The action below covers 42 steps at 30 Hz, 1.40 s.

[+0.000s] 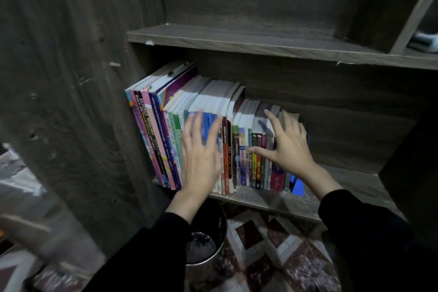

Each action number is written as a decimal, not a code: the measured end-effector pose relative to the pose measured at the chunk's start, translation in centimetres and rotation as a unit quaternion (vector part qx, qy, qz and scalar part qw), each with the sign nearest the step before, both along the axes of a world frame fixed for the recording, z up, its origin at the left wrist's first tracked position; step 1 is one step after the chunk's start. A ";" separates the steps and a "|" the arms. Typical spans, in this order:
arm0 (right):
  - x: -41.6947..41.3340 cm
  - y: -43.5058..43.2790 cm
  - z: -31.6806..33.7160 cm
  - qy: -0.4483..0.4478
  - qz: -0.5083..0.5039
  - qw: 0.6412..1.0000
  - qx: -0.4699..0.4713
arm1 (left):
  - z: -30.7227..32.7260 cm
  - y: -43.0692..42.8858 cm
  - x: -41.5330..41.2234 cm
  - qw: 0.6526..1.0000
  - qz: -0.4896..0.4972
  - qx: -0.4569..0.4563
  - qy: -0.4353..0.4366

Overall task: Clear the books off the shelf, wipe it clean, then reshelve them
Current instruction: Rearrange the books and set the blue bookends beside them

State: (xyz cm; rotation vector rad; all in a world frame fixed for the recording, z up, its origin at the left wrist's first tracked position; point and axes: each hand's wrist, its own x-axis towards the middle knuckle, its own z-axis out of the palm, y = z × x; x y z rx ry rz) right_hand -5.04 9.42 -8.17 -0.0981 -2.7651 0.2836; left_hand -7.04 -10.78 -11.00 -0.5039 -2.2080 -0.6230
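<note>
upright colourful books (166,130), tallest leftmost, dark shelf (260,199)

Round bin (220,251) stands on patterned rug (272,251) (contents dark, unclear). White object (426,39) lies at upper right.

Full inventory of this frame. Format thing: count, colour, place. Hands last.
books: one upright row, too many to count, multicoloured spines, left part of the lower shelf
lower shelf: 1, dark grey-brown wood, under the books
upper shelf: 1, same wood, above the books
pale object: 1, white and dark, upper right compartment, too blurred to identify
bin: 1, dark inside, metallic wall, on the floor below the books
rug: 1, maroon and white pattern, on the floor
sleeves: 2, black
left hand: fingers spread, at the blue and green spines
right hand: fingers spread over the tops of the shorter books, thumb across their spines
</note>
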 end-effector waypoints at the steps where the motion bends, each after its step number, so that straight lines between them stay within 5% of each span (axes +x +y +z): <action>1: -0.1 -1.1 0.4 0.009 0.030 1.000 0.002 | 0.0 -1.1 -0.4 0.999 0.029 -0.009 -0.010; 8: -2.3 -6.7 1.8 0.027 0.192 0.981 0.003 | 2.2 -6.5 -3.3 0.968 0.094 -0.223 -0.073; 16: -3.5 -7.5 0.5 0.077 0.161 0.984 0.010 | 1.5 -7.6 -4.6 0.959 0.142 -0.243 0.013; 29: -3.3 -10.5 2.0 0.100 0.095 0.989 0.045 | 3.1 -7.9 -4.3 0.902 0.164 -0.393 -0.069; 36: -3.4 -10.7 0.9 0.069 0.065 0.994 0.057 | 2.0 -7.9 -3.9 0.931 0.146 -0.329 -0.062; 42: -3.5 -10.8 0.8 0.061 0.056 0.995 0.055 | -6.4 -8.8 -1.8 0.968 0.179 -0.097 -0.149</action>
